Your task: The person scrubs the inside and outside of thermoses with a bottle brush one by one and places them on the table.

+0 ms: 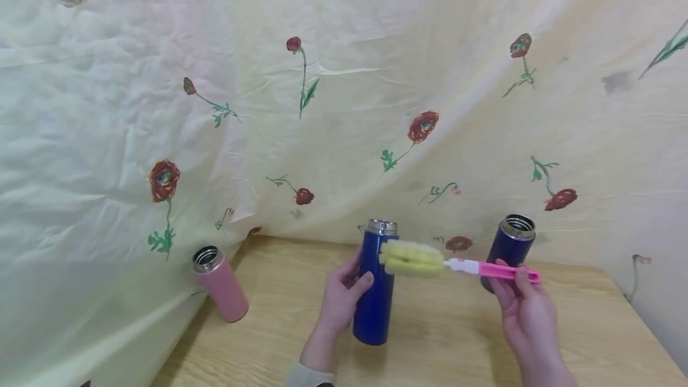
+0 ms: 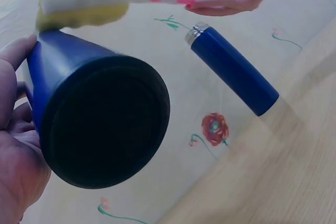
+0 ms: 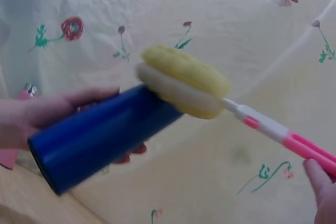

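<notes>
My left hand grips a blue flask round its side, its steel mouth uncapped and tipped slightly right. In the left wrist view the dark base of the blue flask faces the camera. My right hand holds a bottle brush by its pink handle, fingers and thumb pinching it near the end. The brush's yellow sponge head lies level, overlapping the upper side of the flask just below its mouth in the head view. In the right wrist view the sponge head covers the flask's mouth.
A second, dark blue flask stands uncapped behind my right hand. An uncapped pink flask stands at the left of the wooden table. A flowered cloth hangs behind the table and along its left side.
</notes>
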